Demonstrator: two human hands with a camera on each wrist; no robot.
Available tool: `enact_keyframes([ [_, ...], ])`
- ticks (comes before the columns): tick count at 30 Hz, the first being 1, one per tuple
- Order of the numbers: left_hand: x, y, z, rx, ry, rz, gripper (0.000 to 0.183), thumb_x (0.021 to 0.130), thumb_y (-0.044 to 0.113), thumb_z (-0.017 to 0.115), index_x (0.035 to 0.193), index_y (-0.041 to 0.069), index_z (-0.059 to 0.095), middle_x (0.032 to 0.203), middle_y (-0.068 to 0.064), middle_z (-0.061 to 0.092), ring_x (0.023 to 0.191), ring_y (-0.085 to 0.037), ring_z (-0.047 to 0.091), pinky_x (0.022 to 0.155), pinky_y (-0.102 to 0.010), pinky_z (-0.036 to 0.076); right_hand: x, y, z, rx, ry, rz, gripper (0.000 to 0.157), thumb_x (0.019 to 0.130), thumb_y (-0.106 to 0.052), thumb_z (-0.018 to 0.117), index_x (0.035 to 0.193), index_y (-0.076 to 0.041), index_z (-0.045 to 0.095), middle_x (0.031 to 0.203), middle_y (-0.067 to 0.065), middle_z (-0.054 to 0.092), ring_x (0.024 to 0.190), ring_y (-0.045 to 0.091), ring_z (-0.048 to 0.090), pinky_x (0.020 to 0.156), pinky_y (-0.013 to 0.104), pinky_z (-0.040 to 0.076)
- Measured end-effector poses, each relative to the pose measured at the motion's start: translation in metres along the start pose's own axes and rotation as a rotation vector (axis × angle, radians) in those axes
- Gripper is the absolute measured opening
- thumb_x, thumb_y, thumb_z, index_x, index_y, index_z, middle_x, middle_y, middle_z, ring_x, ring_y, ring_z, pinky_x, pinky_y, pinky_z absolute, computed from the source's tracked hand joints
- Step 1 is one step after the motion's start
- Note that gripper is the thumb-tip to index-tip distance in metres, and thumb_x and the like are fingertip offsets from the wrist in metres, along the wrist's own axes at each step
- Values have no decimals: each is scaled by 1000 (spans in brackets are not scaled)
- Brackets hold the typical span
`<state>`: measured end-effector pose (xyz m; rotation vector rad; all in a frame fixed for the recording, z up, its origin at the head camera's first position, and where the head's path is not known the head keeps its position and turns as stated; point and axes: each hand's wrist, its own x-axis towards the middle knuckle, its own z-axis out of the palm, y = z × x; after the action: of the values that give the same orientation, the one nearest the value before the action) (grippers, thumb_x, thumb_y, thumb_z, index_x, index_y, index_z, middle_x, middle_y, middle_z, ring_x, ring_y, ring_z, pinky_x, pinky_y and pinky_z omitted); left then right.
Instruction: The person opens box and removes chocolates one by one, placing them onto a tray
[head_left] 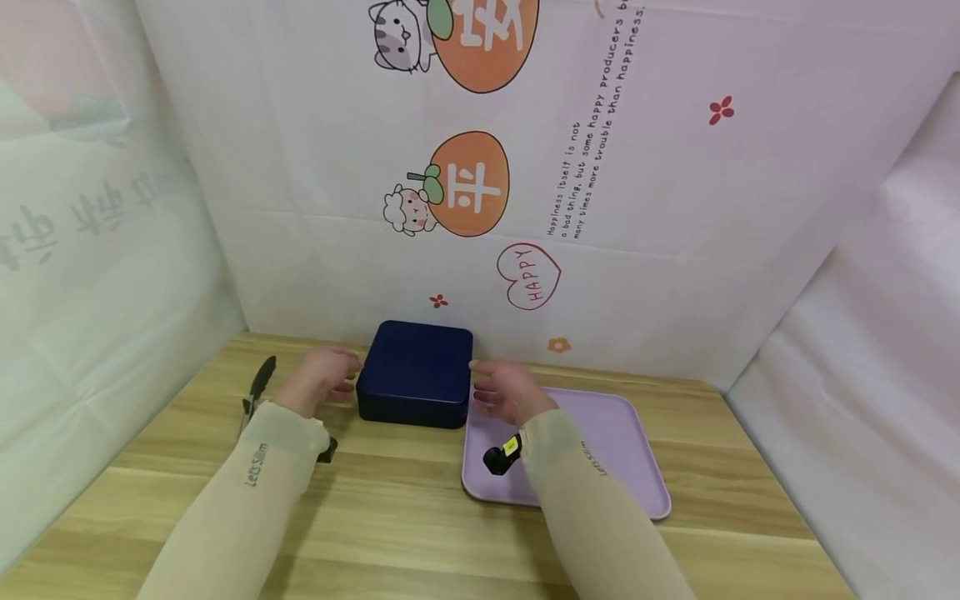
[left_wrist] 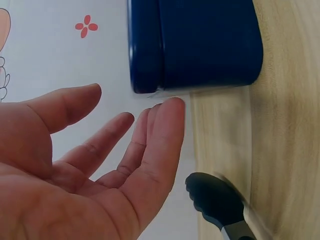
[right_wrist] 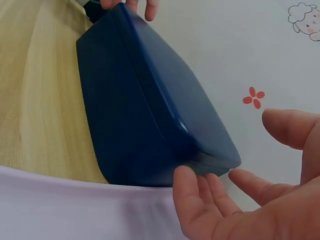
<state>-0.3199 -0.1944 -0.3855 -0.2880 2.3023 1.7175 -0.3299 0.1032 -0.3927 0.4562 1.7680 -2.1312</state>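
Note:
A navy-blue square box (head_left: 416, 367) with a lid stands on the wooden table in front of the backdrop. My left hand (head_left: 330, 375) is at its left side, fingers gently bent. In the left wrist view, the fingertips of this hand (left_wrist: 110, 175) are just short of the box's end (left_wrist: 210, 45). On the opposite side is my right hand (head_left: 510, 392), thumb raised apart from the fingers. The right wrist view has its fingertips (right_wrist: 185, 175) right at the lower corner of the box (right_wrist: 135, 110). The lid sits flat on the box.
A lilac tray (head_left: 600, 450) lies to the right, partly under my right forearm, its left edge near the box. Tongs with black tips (head_left: 262, 377) lie at the left, partly hidden by my left arm. A printed white backdrop (head_left: 652, 275) rises behind the table (head_left: 390, 508).

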Motion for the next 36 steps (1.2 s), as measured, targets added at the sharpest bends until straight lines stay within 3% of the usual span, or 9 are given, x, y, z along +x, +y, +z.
enact_keyframes([
  [7, 7, -4, 3, 13, 35, 2, 43, 100, 4, 51, 141, -7, 48, 134, -28, 48, 93, -29, 60, 91, -46, 51, 10, 7, 4, -17, -11, -3, 41, 92, -10, 70, 128, 0, 52, 126, 24, 53, 101, 32, 56, 89, 47, 52],
  [12, 10, -6, 7, 47, 51, 5, 44, 100, 4, 51, 142, -7, 47, 133, -27, 51, 93, -27, 61, 86, -42, 54, 10, 9, 5, -55, -22, -12, 34, 92, -5, 69, 123, 2, 56, 113, 17, 58, 95, 29, 57, 86, 44, 53],
  [21, 12, -7, 10, 161, 85, 51, 42, 98, 2, 55, 139, -9, 51, 132, -27, 54, 82, -21, 61, 79, -39, 55, 12, 11, 5, -75, -24, -19, 20, 92, -2, 66, 111, 2, 60, 104, 14, 58, 90, 26, 56, 88, 43, 52],
  [25, 12, -7, 9, 157, 79, 51, 42, 99, 1, 53, 140, -8, 50, 135, -27, 53, 87, -23, 61, 79, -38, 54, 11, 11, 7, -85, -21, -22, 13, 91, 1, 66, 103, 1, 61, 98, 11, 58, 85, 24, 54, 83, 40, 53],
  [28, 13, -8, 8, 132, 82, 49, 41, 99, 1, 54, 139, -8, 51, 132, -26, 54, 91, -24, 59, 80, -37, 54, 10, 10, 9, -91, -21, -23, 19, 92, 3, 64, 111, 3, 61, 98, 10, 57, 83, 22, 53, 77, 36, 52],
  [32, 14, -8, 7, 89, 75, 48, 40, 98, 1, 54, 137, -9, 52, 125, -23, 57, 87, -23, 57, 80, -38, 53, 10, 7, 11, -101, -21, -25, 46, 92, 5, 63, 137, 2, 53, 111, 12, 56, 83, 21, 51, 71, 32, 50],
  [36, 13, -8, 4, 51, 60, 42, 40, 98, 1, 55, 137, -9, 52, 115, -18, 58, 81, -21, 55, 76, -36, 53, 10, 7, 11, -110, -22, -27, 56, 92, 6, 63, 145, 1, 46, 118, 14, 55, 84, 22, 51, 70, 32, 50],
])
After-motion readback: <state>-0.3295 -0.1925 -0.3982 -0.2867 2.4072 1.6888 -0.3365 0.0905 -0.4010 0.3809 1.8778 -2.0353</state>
